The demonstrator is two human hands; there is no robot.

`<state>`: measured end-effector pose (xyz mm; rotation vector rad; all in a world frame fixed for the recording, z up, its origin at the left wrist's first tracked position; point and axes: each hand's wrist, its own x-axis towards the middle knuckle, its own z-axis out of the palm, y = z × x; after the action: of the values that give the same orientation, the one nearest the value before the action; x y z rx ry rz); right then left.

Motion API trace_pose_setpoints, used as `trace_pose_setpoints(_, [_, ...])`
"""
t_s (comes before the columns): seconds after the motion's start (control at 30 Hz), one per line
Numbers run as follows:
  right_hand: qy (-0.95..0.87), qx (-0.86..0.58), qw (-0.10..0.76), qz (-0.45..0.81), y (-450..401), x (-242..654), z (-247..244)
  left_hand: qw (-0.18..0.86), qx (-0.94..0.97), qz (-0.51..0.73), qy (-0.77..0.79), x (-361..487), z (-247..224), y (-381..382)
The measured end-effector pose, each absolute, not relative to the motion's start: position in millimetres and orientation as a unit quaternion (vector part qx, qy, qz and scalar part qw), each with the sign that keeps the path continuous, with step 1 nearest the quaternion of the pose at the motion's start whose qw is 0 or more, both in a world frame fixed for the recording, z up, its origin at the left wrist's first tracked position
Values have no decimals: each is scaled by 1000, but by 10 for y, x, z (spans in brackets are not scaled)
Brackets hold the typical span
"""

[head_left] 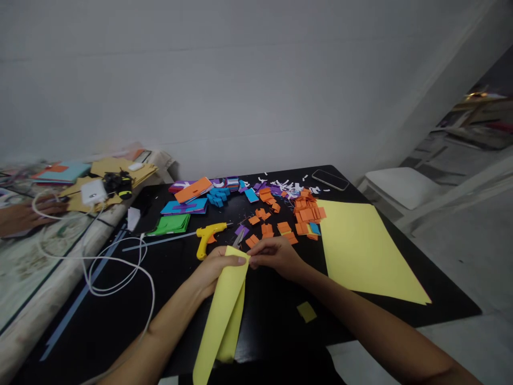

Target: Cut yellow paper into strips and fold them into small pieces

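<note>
A long folded strip of yellow paper [222, 315] hangs down toward the table's front edge. My left hand [214, 267] is closed round its upper end, with the thumb flat on top. At the upper right corner of the strip, my right hand [276, 256] is closed in a pinch on the paper's edge. Just behind the hands lie scissors [239, 238], partly hidden by the paper and fingers. A yellow glue gun [208, 235] rests to the left of them. Small folded orange paper pieces [267, 230] are scattered beyond my right hand.
Large yellow sheets [364, 246] lie at the right, with a phone [331, 179] behind. Blue folded paper [184, 206] and green folded paper [171, 224] lie at left. A white cable [150, 283] loops near my left forearm. Another person's hand [46, 208] is at far left.
</note>
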<state>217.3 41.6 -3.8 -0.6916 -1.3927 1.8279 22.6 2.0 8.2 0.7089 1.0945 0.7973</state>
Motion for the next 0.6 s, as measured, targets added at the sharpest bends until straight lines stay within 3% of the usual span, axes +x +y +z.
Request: trace_pose_setpoints(0.6, [-538,-239,360,724,392,2168,17,711,311,385,499,229,121,23])
